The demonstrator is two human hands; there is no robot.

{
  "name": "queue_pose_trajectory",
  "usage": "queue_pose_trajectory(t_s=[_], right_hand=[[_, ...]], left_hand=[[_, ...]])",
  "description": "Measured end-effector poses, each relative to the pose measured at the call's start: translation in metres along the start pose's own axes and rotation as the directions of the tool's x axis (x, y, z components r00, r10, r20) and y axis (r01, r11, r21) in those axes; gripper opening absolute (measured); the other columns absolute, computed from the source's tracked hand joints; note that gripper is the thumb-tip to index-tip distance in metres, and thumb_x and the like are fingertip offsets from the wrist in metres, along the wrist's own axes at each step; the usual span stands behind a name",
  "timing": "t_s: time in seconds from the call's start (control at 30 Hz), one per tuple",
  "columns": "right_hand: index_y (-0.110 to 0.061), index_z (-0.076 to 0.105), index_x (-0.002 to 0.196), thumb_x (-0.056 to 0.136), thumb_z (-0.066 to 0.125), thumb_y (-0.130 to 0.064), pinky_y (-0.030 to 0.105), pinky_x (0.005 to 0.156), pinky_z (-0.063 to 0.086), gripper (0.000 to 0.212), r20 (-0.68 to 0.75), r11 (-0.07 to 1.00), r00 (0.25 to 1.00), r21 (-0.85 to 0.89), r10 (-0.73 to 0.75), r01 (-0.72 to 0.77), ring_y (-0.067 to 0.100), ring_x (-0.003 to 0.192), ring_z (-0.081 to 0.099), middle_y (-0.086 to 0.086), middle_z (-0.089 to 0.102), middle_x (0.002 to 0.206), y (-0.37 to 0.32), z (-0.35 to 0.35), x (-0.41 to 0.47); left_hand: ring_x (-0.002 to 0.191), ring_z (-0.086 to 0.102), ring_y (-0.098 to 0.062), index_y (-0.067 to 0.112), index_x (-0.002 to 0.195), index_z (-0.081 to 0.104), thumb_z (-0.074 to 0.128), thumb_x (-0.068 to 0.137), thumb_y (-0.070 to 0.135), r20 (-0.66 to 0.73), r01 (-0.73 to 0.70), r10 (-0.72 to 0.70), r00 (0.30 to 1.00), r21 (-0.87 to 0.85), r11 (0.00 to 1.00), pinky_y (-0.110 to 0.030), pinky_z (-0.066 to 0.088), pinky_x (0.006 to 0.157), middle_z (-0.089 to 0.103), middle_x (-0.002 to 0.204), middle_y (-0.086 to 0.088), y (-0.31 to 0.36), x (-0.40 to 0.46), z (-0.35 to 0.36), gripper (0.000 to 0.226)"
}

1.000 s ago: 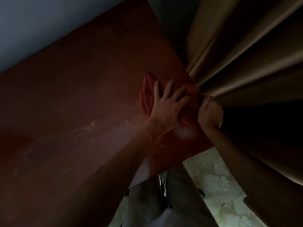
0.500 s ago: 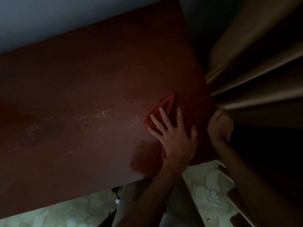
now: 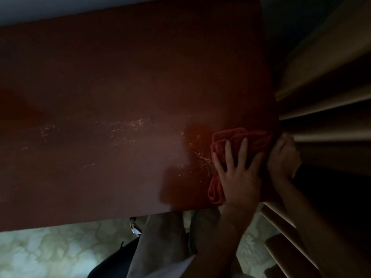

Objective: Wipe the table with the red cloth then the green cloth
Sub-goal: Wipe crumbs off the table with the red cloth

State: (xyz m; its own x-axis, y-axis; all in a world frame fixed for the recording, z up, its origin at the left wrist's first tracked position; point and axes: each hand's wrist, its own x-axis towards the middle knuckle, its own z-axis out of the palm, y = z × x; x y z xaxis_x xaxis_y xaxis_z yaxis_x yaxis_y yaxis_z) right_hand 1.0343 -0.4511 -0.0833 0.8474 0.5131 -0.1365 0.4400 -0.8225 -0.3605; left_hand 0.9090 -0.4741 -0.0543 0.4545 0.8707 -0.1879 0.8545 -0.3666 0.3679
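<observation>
Red cloth (image 3: 236,141) bunched at right end of counter (image 3: 120,87), near front edge, beside curtain (image 3: 321,81). Left hand (image 3: 239,177) flat on cloth, fingers (image 3: 228,153) spread straight, pressing down, likely for wiping pressure. Right hand (image 3: 283,157) at counter edge, fingers curled, apparently holding curtain back. Crumbs (image 3: 136,123) left of cloth. Green cloth not visible.

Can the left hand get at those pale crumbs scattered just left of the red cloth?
Probably yes. The left hand lies flat on the red cloth, and the nearest crumbs sit right beside it on bare table, with nothing between.
</observation>
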Motion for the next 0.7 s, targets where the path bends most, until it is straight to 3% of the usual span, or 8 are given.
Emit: queue_pose_trajectory(t_s=[0.1, 0.23, 0.33, 0.4, 0.53, 0.6, 0.7], right_hand=[[-0.010, 0.043, 0.139, 0.101, 0.030, -0.029, 0.038, 0.101, 0.037, 0.044, -0.050, 0.970, 0.973, 0.089, -0.224, 0.228, 0.033, 0.125, 0.049, 0.016, 0.050, 0.140, 0.007, 0.005, -0.002], [-0.018, 0.036, 0.146, 0.099, 0.035, -0.029, 0.046, 0.115, 0.022, 0.048, 0.036, 0.841, 0.849, -0.120, -0.527, 0.527, 0.032, 0.141, 0.027, 0.009, 0.029, 0.156, -0.003, 0.005, -0.005], [-0.025, 0.032, 0.148, 0.100, 0.033, -0.032, 0.051, 0.117, 0.015, 0.049, 0.154, 0.774, 0.796, -0.185, -0.586, 0.606, 0.031, 0.146, 0.019, 0.004, 0.022, 0.160, -0.027, 0.014, -0.006], [-0.027, 0.032, 0.149, 0.100, 0.033, -0.033, 0.052, 0.118, 0.013, 0.049, 0.156, 0.781, 0.801, -0.181, -0.578, 0.598, 0.031, 0.146, 0.017, 0.002, 0.021, 0.160, -0.036, 0.020, -0.005], [-0.027, 0.037, 0.146, 0.099, 0.037, -0.028, 0.050, 0.118, 0.015, 0.047, 0.099, 0.799, 0.814, -0.159, -0.572, 0.580, 0.028, 0.146, 0.020, -0.001, 0.026, 0.159, -0.035, 0.023, -0.004], [-0.025, 0.040, 0.145, 0.098, 0.037, -0.024, 0.050, 0.118, 0.017, 0.046, 0.068, 0.803, 0.812, -0.120, -0.580, 0.583, 0.027, 0.145, 0.022, -0.001, 0.030, 0.157, -0.035, 0.023, -0.004], [-0.018, 0.045, 0.142, 0.096, 0.035, -0.017, 0.051, 0.118, 0.018, 0.047, 0.022, 0.826, 0.826, -0.009, -0.563, 0.563, 0.026, 0.145, 0.025, 0.000, 0.037, 0.154, -0.036, 0.024, -0.003]], left_hand=[[0.147, 0.019, -0.035, 0.044, 0.132, 0.053, 0.059, 0.072, 0.043, -0.007, -0.095, 0.096, 0.995, 0.043, 0.995, -0.070, 0.018, 0.111, 0.033, 0.157, 0.005, -0.050, -0.004, -0.011, 0.060], [0.145, 0.020, -0.039, 0.041, 0.136, 0.049, 0.066, 0.069, 0.039, -0.009, -0.062, 0.063, 0.998, 0.105, 0.993, -0.072, 0.028, 0.101, 0.032, 0.157, 0.002, -0.140, 0.004, -0.049, 0.069], [0.144, 0.017, -0.042, 0.040, 0.143, 0.037, 0.063, 0.074, 0.044, -0.021, -0.125, 0.132, 0.991, 0.215, 0.969, -0.072, 0.023, 0.103, 0.027, 0.159, -0.003, -0.219, 0.009, -0.079, 0.073], [0.144, 0.015, -0.045, 0.039, 0.148, 0.032, 0.060, 0.077, 0.054, -0.062, -0.024, 0.041, 0.997, 0.259, 0.966, -0.071, 0.019, 0.106, 0.020, 0.160, -0.007, -0.245, 0.001, -0.092, 0.078], [0.131, 0.033, -0.045, 0.038, 0.148, 0.037, 0.060, 0.076, 0.058, -0.177, 0.367, -0.353, 0.919, 0.052, 0.929, -0.059, 0.036, 0.098, 0.020, 0.158, -0.016, -0.211, -0.017, -0.084, 0.079], [0.120, 0.041, -0.043, 0.037, 0.145, 0.042, 0.063, 0.077, 0.054, -0.187, 0.423, -0.417, 0.889, -0.011, 0.906, -0.056, 0.040, 0.093, 0.025, 0.154, -0.014, -0.179, -0.026, -0.065, 0.073], [0.113, 0.042, -0.042, 0.037, 0.144, 0.042, 0.053, 0.077, 0.052, -0.146, 0.372, -0.373, 0.916, -0.035, 0.927, -0.057, 0.043, 0.090, 0.027, 0.151, -0.015, -0.129, -0.039, -0.042, 0.069]])
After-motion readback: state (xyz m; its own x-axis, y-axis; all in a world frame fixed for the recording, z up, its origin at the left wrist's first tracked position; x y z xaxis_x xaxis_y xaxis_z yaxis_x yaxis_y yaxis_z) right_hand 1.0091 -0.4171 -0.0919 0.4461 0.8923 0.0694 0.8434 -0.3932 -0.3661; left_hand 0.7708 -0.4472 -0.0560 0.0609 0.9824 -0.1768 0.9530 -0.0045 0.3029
